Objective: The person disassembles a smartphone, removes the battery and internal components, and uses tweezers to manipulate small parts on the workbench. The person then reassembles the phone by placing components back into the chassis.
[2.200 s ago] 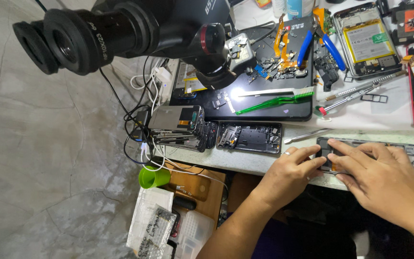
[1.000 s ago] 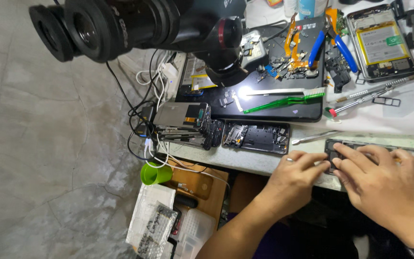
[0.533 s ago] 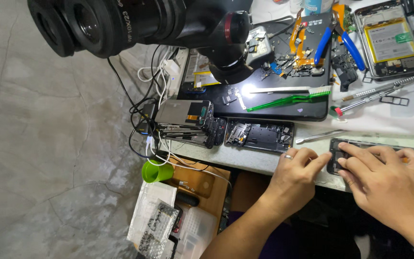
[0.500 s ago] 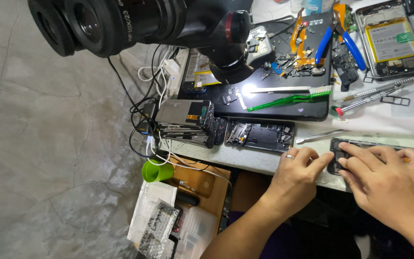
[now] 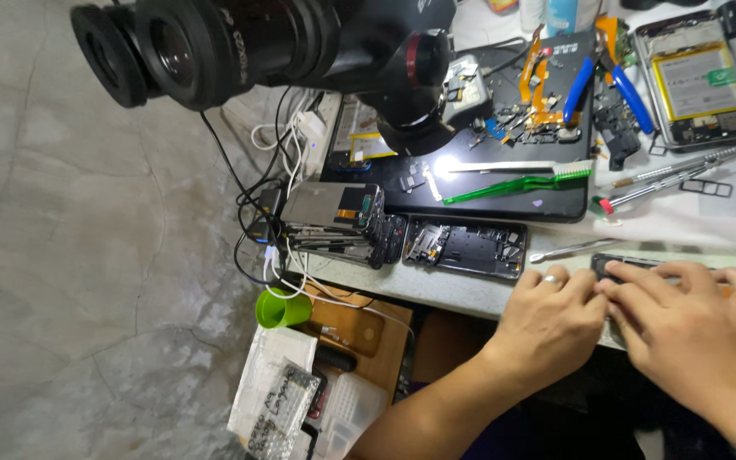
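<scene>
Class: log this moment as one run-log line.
left hand: on dark phone | right hand: pressing dark phone | metal spudger: beside | microscope: above

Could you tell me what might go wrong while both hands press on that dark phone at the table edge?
The dark opened phone lies near the table edge; pressure from the left hand and right hand might tip it off. The thin metal pry tool beside them could get knocked.
</scene>
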